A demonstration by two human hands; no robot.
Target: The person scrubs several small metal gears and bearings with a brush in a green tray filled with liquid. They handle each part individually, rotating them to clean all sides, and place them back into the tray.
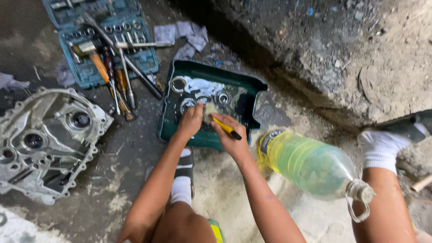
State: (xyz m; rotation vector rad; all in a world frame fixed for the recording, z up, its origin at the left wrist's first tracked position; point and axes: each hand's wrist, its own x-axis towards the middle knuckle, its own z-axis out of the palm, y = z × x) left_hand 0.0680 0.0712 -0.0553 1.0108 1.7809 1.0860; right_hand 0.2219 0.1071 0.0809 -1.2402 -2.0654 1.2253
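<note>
Left hand: my left hand reaches into the green tray near its front edge, fingers curled down onto a small pale part; I cannot tell whether it pinches the part or only steadies it.
Right hand: my right hand is clenched around a yellow-handled brush with a black end, the handle slanting across the knuckles, its working end at the pale part.
Pale part: lies in the front half of the tray, between the two hands, touching both; its shape is blurred.
Tray contents: dark liquid with a pale sheen; a metal ring at the far left corner, a round bearing near the centre, another ring just beside my left hand.
Plastic bottle: a large clear bottle of yellowish-green liquid lies on its side on the ground just right of the tray's front right corner, neck towards me.
Engine casing: a grey cast-metal cover rests on the ground at the left, well apart from the tray.
Tool case: an open blue socket set at the far left of the ground — wrenches, screwdrivers and a hammer lie across it and spill towards the tray.
Rags: crumpled grey cloths just beyond the tray's far edge.
Feet: white socks in sandals — one foot below the tray, the other at the right.
</note>
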